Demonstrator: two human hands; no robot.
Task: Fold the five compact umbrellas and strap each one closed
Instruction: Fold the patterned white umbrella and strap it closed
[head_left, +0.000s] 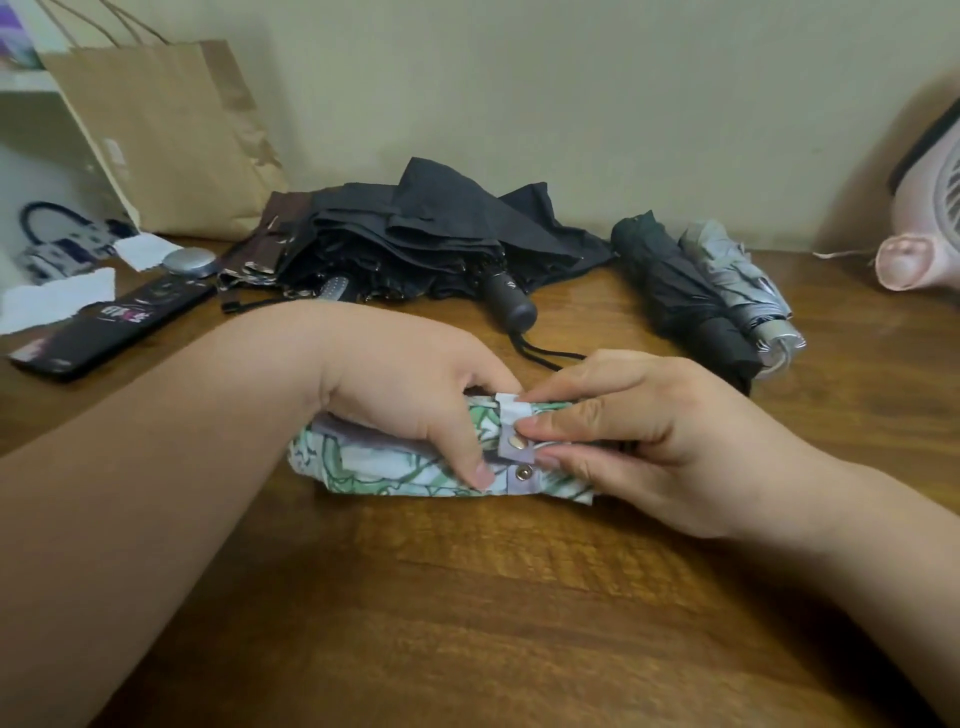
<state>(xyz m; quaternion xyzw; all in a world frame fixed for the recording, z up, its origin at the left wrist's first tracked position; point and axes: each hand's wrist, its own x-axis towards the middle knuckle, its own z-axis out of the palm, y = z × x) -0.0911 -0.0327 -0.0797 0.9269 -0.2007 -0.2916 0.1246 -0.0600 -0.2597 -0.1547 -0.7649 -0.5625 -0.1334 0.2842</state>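
The green-and-white leaf-print fabric umbrella (374, 462) is lying rolled on the brown wooden table (519, 613), the left hand (410, 384) gripping it, the right hand (649, 415) pinching its pale snap strap (511, 423). Squeezing the roll tight should be bringing the stud squarely over the metal socket (523, 473) just below. Bare tabletop is lying nearer; loose black umbrellas (415, 239) are sitting well behind

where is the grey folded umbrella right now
The grey umbrella lies far right on the table in the head view, against the right side of a folded black umbrella, left of the pink fan.
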